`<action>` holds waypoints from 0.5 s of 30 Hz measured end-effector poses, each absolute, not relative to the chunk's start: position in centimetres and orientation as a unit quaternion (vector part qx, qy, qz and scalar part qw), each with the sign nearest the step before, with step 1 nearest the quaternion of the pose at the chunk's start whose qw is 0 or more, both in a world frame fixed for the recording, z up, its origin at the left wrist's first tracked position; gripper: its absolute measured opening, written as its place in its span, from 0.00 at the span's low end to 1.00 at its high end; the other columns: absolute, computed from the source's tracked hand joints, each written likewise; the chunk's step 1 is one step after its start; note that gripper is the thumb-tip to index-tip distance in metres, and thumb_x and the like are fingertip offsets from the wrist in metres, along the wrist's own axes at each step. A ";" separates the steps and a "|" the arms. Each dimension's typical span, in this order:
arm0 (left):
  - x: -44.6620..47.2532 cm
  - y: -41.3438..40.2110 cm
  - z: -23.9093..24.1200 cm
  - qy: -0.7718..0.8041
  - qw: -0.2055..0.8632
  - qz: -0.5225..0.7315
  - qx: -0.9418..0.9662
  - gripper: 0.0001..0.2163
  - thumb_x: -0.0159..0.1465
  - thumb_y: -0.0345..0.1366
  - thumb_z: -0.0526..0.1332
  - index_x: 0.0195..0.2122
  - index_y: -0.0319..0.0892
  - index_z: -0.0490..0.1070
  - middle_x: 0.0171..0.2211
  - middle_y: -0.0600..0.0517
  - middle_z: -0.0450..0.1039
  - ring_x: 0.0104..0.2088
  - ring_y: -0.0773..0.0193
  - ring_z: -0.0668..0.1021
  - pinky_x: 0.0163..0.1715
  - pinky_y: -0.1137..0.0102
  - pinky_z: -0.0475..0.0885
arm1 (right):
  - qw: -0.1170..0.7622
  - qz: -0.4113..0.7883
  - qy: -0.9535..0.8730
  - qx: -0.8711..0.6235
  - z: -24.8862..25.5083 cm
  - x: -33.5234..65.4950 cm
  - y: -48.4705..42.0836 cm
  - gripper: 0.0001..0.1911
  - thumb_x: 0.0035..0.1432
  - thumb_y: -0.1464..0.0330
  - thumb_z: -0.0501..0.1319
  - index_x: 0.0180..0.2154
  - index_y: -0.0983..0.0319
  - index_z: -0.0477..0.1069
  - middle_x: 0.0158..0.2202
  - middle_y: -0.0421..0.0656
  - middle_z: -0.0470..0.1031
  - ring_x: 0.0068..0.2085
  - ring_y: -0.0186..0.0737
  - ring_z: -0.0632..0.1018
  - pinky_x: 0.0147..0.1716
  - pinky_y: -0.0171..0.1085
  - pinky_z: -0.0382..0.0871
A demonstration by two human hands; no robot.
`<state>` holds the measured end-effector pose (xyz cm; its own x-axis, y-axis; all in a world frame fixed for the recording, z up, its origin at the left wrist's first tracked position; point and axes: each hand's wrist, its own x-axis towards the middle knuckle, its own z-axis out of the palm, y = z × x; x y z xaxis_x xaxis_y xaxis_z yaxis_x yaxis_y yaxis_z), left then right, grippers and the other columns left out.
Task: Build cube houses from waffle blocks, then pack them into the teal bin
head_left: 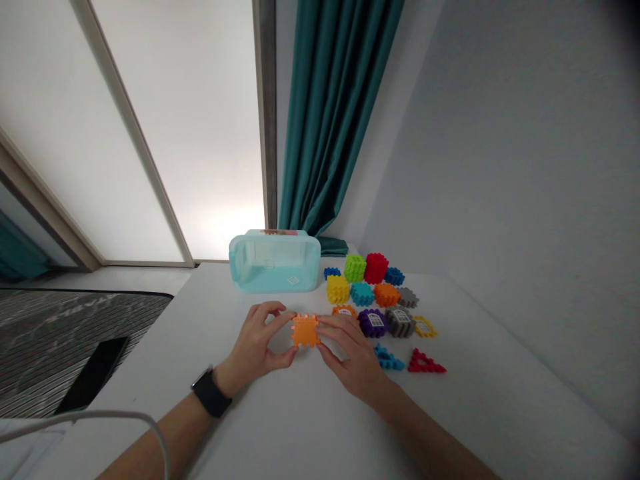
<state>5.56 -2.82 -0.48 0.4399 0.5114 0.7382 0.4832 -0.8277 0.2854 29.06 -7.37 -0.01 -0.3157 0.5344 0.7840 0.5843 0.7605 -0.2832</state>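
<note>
One left hand (263, 338), dark watch (212, 392) at the wrist, pinches the edge of a flat, notched orange square (305, 331), apparently plastic, over a smooth white table (290, 417). Behind, a translucent aqua bin (317, 261) turns its mouth forward. The right hand (353, 360) grips the square's opposite edge. Further right stand a ridged yellow cube (337, 290), a knobbly lime cube (355, 268) and a bumpy red cube (376, 268); a toothed red triangle (420, 367) lies flat.
</note>
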 end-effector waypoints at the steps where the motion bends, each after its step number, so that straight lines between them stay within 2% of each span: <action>1: 5.5 -2.8 -0.5 0.294 0.017 0.439 0.849 0.24 0.57 0.38 0.66 0.56 0.44 0.70 0.47 0.44 0.69 0.46 0.53 0.74 0.47 0.58 0.73 | 0.472 -0.026 -0.810 -0.346 0.0 29.0 -7.4 0.14 0.65 0.74 0.60 0.51 0.57 0.70 0.50 0.48 0.78 0.52 0.45 0.77 0.53 0.48 0.71; 15: 5.6 -3.0 -0.4 0.295 0.022 0.439 0.849 0.24 0.58 0.37 0.66 0.56 0.44 0.69 0.48 0.44 0.69 0.48 0.53 0.74 0.49 0.57 0.72 | 0.470 -0.020 -0.807 -0.356 -0.2 29.1 -7.3 0.12 0.65 0.73 0.60 0.49 0.57 0.71 0.50 0.47 0.78 0.52 0.44 0.77 0.54 0.47 0.71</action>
